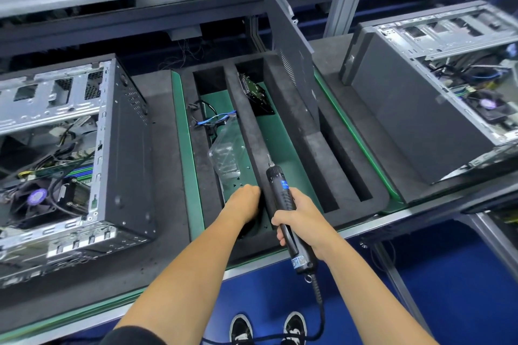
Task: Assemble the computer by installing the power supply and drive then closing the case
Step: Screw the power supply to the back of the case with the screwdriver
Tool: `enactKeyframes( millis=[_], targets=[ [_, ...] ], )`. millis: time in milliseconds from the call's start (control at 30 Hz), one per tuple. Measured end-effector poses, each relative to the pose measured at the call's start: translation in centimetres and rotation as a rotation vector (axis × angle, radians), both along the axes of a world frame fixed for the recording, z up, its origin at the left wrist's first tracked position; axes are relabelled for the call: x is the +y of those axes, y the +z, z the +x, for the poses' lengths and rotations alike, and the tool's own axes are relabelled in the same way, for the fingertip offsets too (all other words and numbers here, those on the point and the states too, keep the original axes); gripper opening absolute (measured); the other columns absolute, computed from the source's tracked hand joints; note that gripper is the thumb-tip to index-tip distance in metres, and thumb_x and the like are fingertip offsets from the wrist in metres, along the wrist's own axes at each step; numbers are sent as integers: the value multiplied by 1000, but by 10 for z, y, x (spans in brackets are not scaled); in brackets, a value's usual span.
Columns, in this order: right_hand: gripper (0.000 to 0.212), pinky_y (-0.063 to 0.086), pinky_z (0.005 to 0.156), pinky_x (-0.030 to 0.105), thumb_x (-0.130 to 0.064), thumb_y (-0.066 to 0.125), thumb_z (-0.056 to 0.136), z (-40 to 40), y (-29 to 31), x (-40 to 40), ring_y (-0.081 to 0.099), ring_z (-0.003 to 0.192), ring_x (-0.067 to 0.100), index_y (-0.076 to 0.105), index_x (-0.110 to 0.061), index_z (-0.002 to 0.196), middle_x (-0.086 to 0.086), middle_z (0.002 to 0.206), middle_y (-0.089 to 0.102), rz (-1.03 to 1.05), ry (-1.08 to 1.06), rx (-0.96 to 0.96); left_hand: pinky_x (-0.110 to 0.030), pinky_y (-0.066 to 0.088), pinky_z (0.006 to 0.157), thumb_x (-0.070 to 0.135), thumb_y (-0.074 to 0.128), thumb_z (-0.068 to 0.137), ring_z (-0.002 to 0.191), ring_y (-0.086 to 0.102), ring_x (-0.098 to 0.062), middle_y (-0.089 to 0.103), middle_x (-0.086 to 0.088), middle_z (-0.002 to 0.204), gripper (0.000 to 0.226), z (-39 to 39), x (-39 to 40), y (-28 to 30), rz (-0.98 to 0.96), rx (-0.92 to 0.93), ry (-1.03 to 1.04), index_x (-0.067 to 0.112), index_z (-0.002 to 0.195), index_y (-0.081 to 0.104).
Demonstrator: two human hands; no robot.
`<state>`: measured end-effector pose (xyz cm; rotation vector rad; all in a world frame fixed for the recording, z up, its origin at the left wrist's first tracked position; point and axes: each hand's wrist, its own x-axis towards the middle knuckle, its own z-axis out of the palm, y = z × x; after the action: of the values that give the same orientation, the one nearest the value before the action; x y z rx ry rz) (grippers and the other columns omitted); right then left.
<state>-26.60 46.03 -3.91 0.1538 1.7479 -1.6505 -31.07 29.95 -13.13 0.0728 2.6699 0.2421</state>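
My right hand (301, 218) grips a black electric screwdriver (281, 199), bit pointing away over the foam tray (283, 109). My left hand (243, 203) reaches down into the tray's left slot near several small black screws (238, 176); its fingertips are hidden, curled downward. An open computer case (75, 154) lies on its side at the left, motherboard and fan exposed. A hard drive (253, 94) leans in the tray's middle slot. A dark side panel (291, 45) stands upright in the tray's right slot.
A clear plastic bag (227, 151) and blue and black cables (214, 117) lie in the left slot. A second open case (437, 87) sits at the right. The screwdriver's coiled cord (319, 302) hangs below the bench edge, above my shoes.
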Motion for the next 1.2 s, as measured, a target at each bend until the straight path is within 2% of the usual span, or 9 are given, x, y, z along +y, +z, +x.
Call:
enactKeyframes(
  millis=[133, 300, 433, 500, 567, 700, 800, 1067, 1200],
  targets=[
    [39, 51, 51, 31, 2, 61, 77, 1, 1, -1, 57, 53, 23, 51, -14, 111, 11, 74, 54, 6, 9, 4, -37, 53, 74, -2, 47, 86, 90, 64, -35, 66, -19, 97, 19, 1, 0, 3, 28, -20, 23, 0, 97, 62],
    [38, 52, 52, 31, 2, 60, 78, 2, 2, -2, 57, 54, 22, 51, -13, 111, 11, 74, 55, 14, 10, 3, -34, 44, 66, -2, 48, 87, 90, 61, -38, 62, -22, 99, 8, -1, -2, 10, 99, -29, 133, 1, 87, 55],
    [37, 52, 52, 31, 2, 60, 78, 3, 2, -1, 58, 55, 22, 51, -12, 111, 12, 75, 55, 19, 21, 10, -37, 49, 72, 3, 50, 88, 88, 60, -37, 62, -20, 99, 12, -1, -1, 12, 169, -13, 211, -1, 97, 57],
    [37, 52, 52, 31, 2, 60, 79, 4, 3, -1, 58, 55, 21, 51, -12, 112, 12, 74, 56, 20, 31, 15, -35, 47, 68, 3, 51, 88, 80, 57, -36, 60, -20, 92, 9, -1, -4, 15, 194, 19, 301, -2, 92, 57],
    [37, 52, 52, 31, 1, 59, 79, 5, 3, -2, 58, 54, 21, 51, -12, 112, 10, 72, 56, 18, 41, 15, -29, 42, 63, 1, 50, 88, 72, 53, -30, 58, -16, 80, 14, -4, -9, 23, 326, 84, 450, 1, 78, 60],
    [40, 52, 53, 32, 0, 60, 79, 10, 11, -12, 57, 55, 22, 52, -19, 113, 7, 73, 57, -35, 75, 18, -23, 51, 60, 2, 51, 93, 58, 58, -13, 64, -6, 68, 24, -12, -24, 61, 994, 136, 903, 2, 73, 64],
    [42, 52, 54, 33, -3, 61, 77, 15, 18, -23, 58, 57, 22, 53, -28, 110, 7, 78, 60, -67, 108, 32, -17, 54, 59, 3, 53, 94, 57, 59, -8, 63, -7, 70, 22, -12, -32, 93, 1286, 145, 964, -1, 75, 63],
    [43, 52, 54, 32, -4, 62, 75, 35, 37, -33, 58, 56, 21, 53, -29, 109, -2, 65, 62, -105, 165, 85, -19, 50, 57, -2, 47, 97, 61, 52, -14, 58, -8, 72, 16, 20, -43, 134, 1443, 210, 956, 1, 93, 63],
    [42, 52, 53, 31, -4, 62, 74, 43, 46, -31, 57, 56, 21, 53, -26, 109, -3, 63, 61, -127, 188, 99, -15, 49, 55, -4, 46, 97, 54, 50, -11, 55, -8, 70, 17, 34, -46, 145, 1385, 264, 911, -2, 90, 62]
  ],
)
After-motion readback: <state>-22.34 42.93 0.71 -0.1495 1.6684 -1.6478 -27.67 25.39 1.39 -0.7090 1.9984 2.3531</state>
